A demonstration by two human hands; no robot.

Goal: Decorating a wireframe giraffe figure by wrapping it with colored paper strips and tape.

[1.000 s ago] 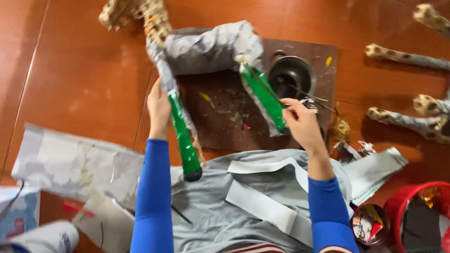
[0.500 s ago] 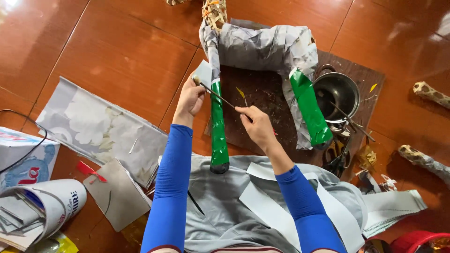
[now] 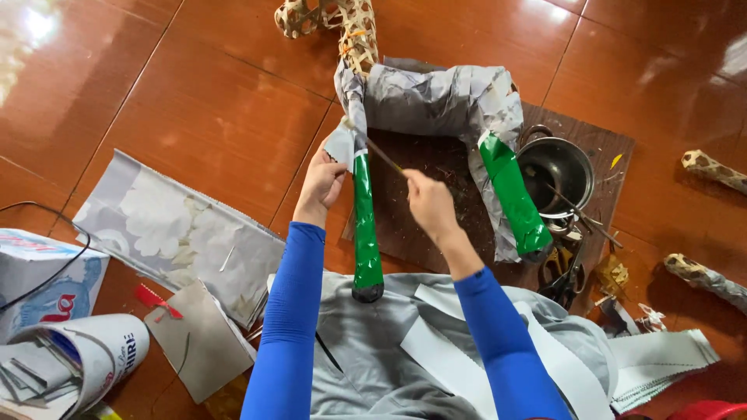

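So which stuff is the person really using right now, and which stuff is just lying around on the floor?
In use:
- left hand pinching grey paper on the woven frame
- right hand holding a thin stick
- green-wrapped leg between the hands

Lying about:
- metal pot
- scissors
- flowered paper sheet
- grey paper strips
- spare woven pieces

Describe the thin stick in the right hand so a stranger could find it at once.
Start at the grey paper-wrapped frame on the brown board. Its nearer green-taped leg is gripped by the left hand. The stick slants from the right hand to that leg's top: thin, bare, unwrapped.
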